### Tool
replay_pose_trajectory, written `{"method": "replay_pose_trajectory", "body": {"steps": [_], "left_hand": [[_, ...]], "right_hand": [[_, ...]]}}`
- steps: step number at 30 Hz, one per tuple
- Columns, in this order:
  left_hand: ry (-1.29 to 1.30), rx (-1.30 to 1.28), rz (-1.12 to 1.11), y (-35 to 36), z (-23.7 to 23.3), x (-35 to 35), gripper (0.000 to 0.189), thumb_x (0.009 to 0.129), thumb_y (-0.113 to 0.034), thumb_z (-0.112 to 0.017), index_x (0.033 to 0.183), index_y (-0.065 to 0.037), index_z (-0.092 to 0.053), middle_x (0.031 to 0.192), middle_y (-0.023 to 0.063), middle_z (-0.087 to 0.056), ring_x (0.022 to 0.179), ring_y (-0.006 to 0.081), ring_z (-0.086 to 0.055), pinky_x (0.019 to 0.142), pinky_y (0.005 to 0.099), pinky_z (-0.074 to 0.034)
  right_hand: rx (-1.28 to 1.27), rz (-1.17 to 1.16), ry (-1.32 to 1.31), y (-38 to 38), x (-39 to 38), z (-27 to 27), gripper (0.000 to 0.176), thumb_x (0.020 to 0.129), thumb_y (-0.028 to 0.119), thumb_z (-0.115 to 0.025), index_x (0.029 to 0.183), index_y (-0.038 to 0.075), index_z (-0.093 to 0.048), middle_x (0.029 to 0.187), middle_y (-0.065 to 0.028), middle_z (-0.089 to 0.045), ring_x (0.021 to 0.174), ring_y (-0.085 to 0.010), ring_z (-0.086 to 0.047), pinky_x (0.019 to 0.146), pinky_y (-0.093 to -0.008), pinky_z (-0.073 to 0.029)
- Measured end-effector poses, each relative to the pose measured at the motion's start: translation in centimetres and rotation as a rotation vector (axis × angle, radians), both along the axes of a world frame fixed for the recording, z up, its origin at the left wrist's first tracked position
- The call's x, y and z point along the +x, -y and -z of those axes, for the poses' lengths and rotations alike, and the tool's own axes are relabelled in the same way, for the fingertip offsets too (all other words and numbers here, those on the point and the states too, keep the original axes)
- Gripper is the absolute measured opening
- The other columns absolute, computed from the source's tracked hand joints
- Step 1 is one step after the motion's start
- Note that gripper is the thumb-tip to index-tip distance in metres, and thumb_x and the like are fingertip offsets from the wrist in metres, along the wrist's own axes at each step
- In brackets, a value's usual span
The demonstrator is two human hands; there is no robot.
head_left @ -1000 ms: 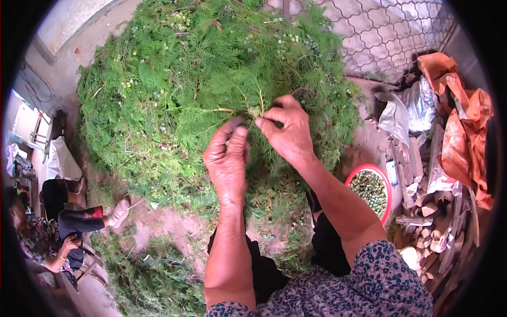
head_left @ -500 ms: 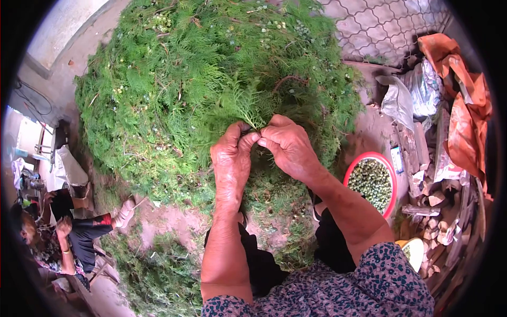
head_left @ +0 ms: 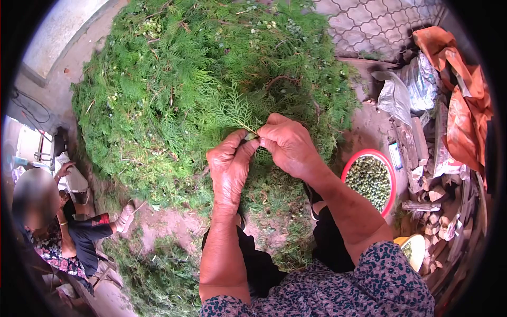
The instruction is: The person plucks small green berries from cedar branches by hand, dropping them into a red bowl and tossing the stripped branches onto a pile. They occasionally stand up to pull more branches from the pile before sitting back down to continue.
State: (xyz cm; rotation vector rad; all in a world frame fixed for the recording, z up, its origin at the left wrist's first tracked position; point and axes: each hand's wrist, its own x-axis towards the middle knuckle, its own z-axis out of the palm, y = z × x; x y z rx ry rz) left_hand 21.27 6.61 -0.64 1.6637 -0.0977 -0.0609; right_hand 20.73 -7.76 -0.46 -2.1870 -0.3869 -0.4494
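My right hand (head_left: 292,146) pinches the cut end of a feathery green conifer sprig (head_left: 234,110), whose fan of leaves points up and to the left. Against it, my left hand (head_left: 231,165) is closed, with a small green cone (head_left: 250,136) between thumb and forefinger. The fingertips of both hands nearly touch. Behind and below the sprig spreads a large heap of conifer branches (head_left: 158,90), with pale cones scattered through it.
A red-rimmed basin (head_left: 392,196) of green cones stands to the right, with a yellowish bowl (head_left: 417,248) nearer me. Firewood (head_left: 435,211), sacks (head_left: 393,95) and an orange sheet (head_left: 465,124) line the right side. At left sits another person (head_left: 87,240); loose branches (head_left: 153,274) lie nearby.
The sprig has tipped to the left. My left hand has drawn slightly left and down, and a green cone now shows in its fingertips. The other person has raised a hand.
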Motion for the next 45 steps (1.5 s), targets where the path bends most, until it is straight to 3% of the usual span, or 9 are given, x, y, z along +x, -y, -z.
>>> {"method": "replay_pose_trajectory", "body": {"steps": [8,10,17,23,31,37,38,41,45], "left_hand": [[0.437,0.268,-0.164,0.9,0.2,-0.1,0.02,0.071,-0.006,-0.065,0.087,0.005,-0.062,0.057,0.0031,-0.054,0.043,0.0044,-0.038,0.039,0.019,-0.029],[-0.285,-0.406,-0.019,0.1,-0.4,0.4,0.017,0.068,-0.007,-0.063,0.08,0.005,-0.06,0.053,0.0042,-0.052,0.039,0.0098,-0.041,0.037,0.0209,-0.03],[-0.394,-0.833,0.02,-1.0,0.8,0.9,0.024,0.07,-0.018,-0.056,0.078,0.004,-0.055,0.048,0.0035,-0.044,0.033,0.0108,-0.032,0.033,0.0223,-0.024],[-0.353,-1.05,0.112,-1.5,0.8,1.5,0.025,0.072,-0.018,-0.058,0.089,0.0,-0.055,0.073,0.0114,-0.05,0.046,0.0141,-0.037,0.036,0.0225,-0.028],[-0.316,-0.897,-0.09,-2.3,1.4,2.0,0.026,0.083,-0.032,-0.059,0.076,-0.008,-0.053,0.06,0.0022,-0.049,0.041,0.0086,-0.037,0.034,0.019,-0.021],[0.17,-0.036,-0.199,0.1,0.5,0.6,0.012,0.08,-0.013,-0.063,0.088,-0.004,-0.064,0.06,-0.0017,-0.054,0.042,0.0037,-0.037,0.037,0.0182,-0.025],[0.087,0.019,-0.165,0.5,-0.2,0.1,0.019,0.077,-0.006,-0.066,0.094,0.0,-0.064,0.077,0.0008,-0.063,0.067,0.0077,-0.052,0.059,0.0208,-0.043],[0.204,0.257,-0.1,1.5,1.1,0.1,0.026,0.074,-0.011,-0.068,0.097,-0.001,-0.062,0.075,0.0075,-0.065,0.059,0.0116,-0.055,0.057,0.0262,-0.045],[0.187,0.501,-0.086,1.5,1.1,0.0,0.031,0.072,-0.019,-0.069,0.098,-0.003,-0.062,0.076,0.0122,-0.065,0.056,0.0202,-0.059,0.056,0.03,-0.047]], "right_hand": [[-0.118,0.154,0.083,-1.0,-0.6,-0.4,0.005,0.065,0.004,-0.059,0.064,0.005,-0.055,0.065,-0.009,-0.049,0.065,-0.0283,-0.054,0.055,-0.0376,-0.044],[-0.096,0.126,0.057,-0.8,-0.6,-0.3,0.005,0.066,0.004,-0.06,0.063,0.004,-0.055,0.064,-0.0091,-0.05,0.065,-0.0283,-0.054,0.055,-0.0379,-0.043],[0.23,-0.036,-0.245,1.1,0.6,0.2,0.017,0.072,0.01,-0.065,0.083,-0.001,-0.063,0.069,-0.0128,-0.056,0.063,-0.0222,-0.056,0.058,-0.0307,-0.042],[0.879,0.018,-0.474,2.1,1.8,1.9,0.019,0.082,0.014,-0.059,0.091,-0.003,-0.06,0.069,0.0008,-0.05,0.063,-0.0086,-0.042,0.054,-0.0262,-0.036],[1.061,0.215,-0.564,2.5,1.5,-0.1,0.029,0.08,0.005,-0.059,0.109,0.001,-0.058,0.081,-0.0002,-0.056,0.066,-0.0071,-0.05,0.053,-0.0209,-0.041],[0.766,0.225,-0.348,2.1,1.8,1.4,0.036,0.076,0.001,-0.062,0.112,0.0,-0.056,0.081,-0.004,-0.061,0.059,-0.0056,-0.05,0.05,-0.0196,-0.042],[0.745,0.208,-0.379,2.0,1.7,1.4,0.036,0.075,0.001,-0.062,0.111,-0.002,-0.056,0.084,-0.0066,-0.062,0.066,-0.0071,-0.053,0.056,-0.0215,-0.044],[0.58,0.126,-0.306,1.3,1.4,1.6,0.039,0.076,0.004,-0.063,0.114,0.001,-0.054,0.083,-0.0011,-0.058,0.065,-0.005,-0.051,0.054,-0.0197,-0.043],[0.483,0.089,-0.232,0.7,1.1,1.8,0.035,0.076,0.004,-0.06,0.11,-0.004,-0.054,0.095,-0.0149,-0.063,0.085,-0.0159,-0.06,0.075,-0.0266,-0.046]]}}
